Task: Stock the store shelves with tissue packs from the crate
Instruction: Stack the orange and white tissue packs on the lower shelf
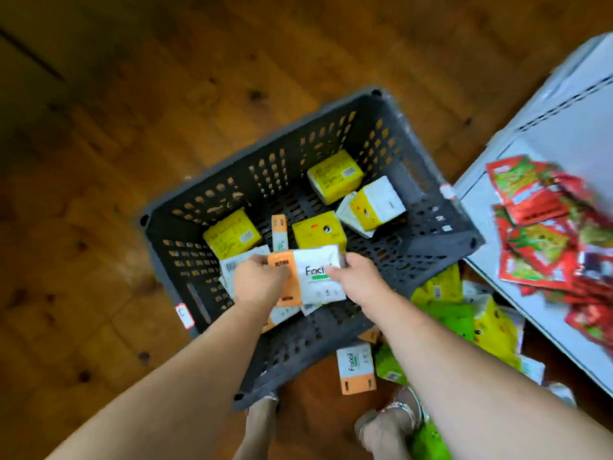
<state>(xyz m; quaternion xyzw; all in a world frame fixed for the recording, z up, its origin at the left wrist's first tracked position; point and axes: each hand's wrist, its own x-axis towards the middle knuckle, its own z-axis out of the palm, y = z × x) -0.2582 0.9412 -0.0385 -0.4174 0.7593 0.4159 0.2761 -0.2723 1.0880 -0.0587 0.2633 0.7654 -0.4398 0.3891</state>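
A dark grey perforated crate [431,227] stands on the wooden floor below me. Both hands are down inside it, over its near half. My left hand [257,280] and my right hand [356,277] together hold a white and orange tissue pack [313,277] marked "Facial", one hand at each end. Beneath it lie more white packs [232,263]. Several yellow tissue packs [232,232] are scattered over the crate's bottom, one [333,175] near the far wall, and a yellow and white pack [378,202] lies tilted.
A grey metal shelf [547,134] runs along the right, with a heap of red snack packets [544,227] on it. Green, yellow and orange-white packs [464,320] lie on the floor between crate and shelf. My feet [388,423] stand just before the crate.
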